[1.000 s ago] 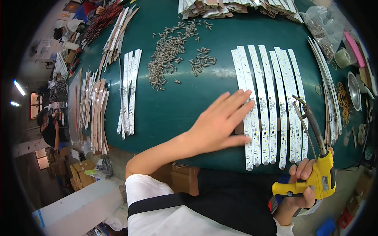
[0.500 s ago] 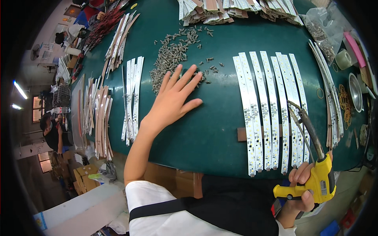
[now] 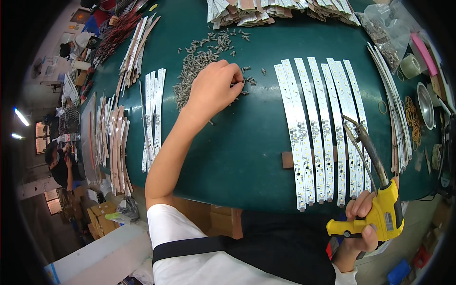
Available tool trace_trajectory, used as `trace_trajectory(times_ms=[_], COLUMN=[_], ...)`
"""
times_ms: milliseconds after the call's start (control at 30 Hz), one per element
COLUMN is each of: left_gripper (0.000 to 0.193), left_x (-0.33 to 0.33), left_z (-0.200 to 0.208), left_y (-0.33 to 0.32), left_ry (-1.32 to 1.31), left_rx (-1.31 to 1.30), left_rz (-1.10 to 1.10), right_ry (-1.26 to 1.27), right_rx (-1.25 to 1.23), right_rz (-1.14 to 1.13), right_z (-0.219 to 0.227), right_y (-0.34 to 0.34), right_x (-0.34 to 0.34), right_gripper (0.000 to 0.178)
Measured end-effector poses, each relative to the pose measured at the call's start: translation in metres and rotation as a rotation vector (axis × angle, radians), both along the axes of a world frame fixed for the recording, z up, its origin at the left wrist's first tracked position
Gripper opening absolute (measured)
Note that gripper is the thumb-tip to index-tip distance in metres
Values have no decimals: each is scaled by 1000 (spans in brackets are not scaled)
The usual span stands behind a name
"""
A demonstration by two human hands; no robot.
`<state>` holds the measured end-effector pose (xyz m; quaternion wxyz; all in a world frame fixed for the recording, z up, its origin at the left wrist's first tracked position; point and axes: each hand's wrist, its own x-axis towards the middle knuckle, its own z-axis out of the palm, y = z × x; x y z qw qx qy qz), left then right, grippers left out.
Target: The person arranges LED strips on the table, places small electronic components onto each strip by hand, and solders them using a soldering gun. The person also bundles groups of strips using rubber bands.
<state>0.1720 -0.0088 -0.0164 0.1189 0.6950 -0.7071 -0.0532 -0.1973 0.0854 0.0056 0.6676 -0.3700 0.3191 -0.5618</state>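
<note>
My left hand [image 3: 214, 86] is over the right side of a heap of small grey metal parts [image 3: 192, 71], its fingers curled in toward the thumb. What the fingertips hold, if anything, is hidden. At the lower right my right hand [image 3: 362, 221] grips a yellow soldering gun [image 3: 385, 213] by its handle. The gun's dark tip points up and left, over a row of white LED strips [image 3: 308, 156]. Those strips lie side by side, chips facing up, across a brown bar [image 3: 288, 160].
On the green table [image 3: 237, 156], more strips [image 3: 154, 114] lie at the left and a big stack [image 3: 266, 12] at the far edge. On the right are a plastic bag of parts [image 3: 382, 35], rubber bands [image 3: 412, 123] and a metal bowl [image 3: 426, 105]. Another person [image 3: 61, 164] works at far left.
My left hand's spread fingers have curled in over the heap's right side. My right hand still holds the soldering gun. The whole view has shifted slightly.
</note>
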Motion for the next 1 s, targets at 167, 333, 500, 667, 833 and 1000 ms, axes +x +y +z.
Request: trace_trajectory(times_ms=[167,333,500,667,833,1000], left_gripper=[15,18,20,15,14,12], left_x=[1,-3,-3,-4,0,-5], left_z=[-3,-3,-2,-1,-7,4], left_y=[-2,-5,-13,-20,-18,-5], left_ry=[75,132,80,105,95,383], left_rx=[23,1,3,41,-87,-71], left_rz=[-17,7,24,-30,-41,106], right_ry=[24,6,7,16,29,31], right_rx=[12,19,8,7,19,33], right_rz=[-10,14,15,-30,-13,-18], right_z=[0,0,-2,-3,-1,-4], right_y=[-1,-3,-3,-3,-3,-3], right_x=[-1,2,2,3,3,2], right_gripper=[96,93,92,93,94,96])
